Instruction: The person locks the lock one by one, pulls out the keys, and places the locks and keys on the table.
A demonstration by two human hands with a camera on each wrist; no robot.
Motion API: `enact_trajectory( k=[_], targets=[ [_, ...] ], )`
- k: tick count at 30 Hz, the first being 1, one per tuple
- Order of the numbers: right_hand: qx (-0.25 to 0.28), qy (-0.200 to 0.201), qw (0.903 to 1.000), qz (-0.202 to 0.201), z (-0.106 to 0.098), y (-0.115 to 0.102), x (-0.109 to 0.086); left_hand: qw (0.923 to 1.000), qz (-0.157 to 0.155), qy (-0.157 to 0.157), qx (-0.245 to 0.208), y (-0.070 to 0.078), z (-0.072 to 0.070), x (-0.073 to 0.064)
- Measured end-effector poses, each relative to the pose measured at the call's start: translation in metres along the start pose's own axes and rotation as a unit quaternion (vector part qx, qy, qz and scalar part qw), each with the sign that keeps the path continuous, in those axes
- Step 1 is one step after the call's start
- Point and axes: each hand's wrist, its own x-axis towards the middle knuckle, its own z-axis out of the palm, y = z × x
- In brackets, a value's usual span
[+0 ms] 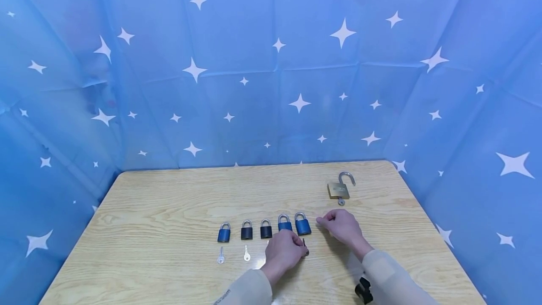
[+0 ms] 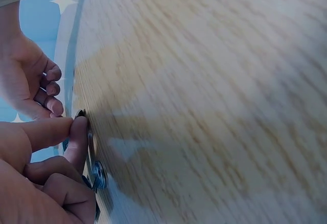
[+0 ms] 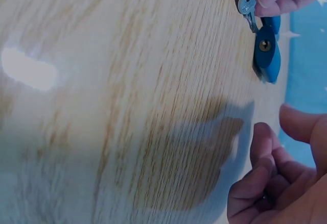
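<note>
My left hand (image 1: pixel 284 251) is low over the table in front of the row of padlocks. Its thumb and index finger pinch a small key (image 3: pixel 247 3), whose blade points toward the rightmost blue padlock (image 1: pixel 302 226). Another blue padlock (image 1: pixel 284 223) stands just behind this hand, partly covered by it. A second, silvery key (image 2: pixel 99 174) shows beneath the left fingers in the left wrist view. To the right of the row hovers my right hand (image 1: pixel 342 226), fingers loosely curled and thumb apart, with nothing in it.
Further left in the row are two black padlocks (image 1: pixel 246 230) and a blue padlock (image 1: pixel 224 233), with keys (image 1: pixel 247 253) lying before them. A large brass padlock (image 1: pixel 338 190) lies at the back right, shackle swung out, a key in it. A starred blue curtain (image 1: pixel 254 107) surrounds the table.
</note>
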Motion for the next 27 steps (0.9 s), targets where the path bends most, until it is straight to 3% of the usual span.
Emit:
enact_trajectory(
  k=[17,27],
  targets=[
    [0.003,-0.004,1.0,0.003,0.003,0.002,0.001,0.9996,0.02,-0.009,0.018,-0.002,-0.007,-0.004],
    [0.011,-0.006,0.9999,0.007,0.005,0.0,0.003,0.9992,0.035,-0.019,-0.008,-0.006,-0.012,-0.004]
  ],
)
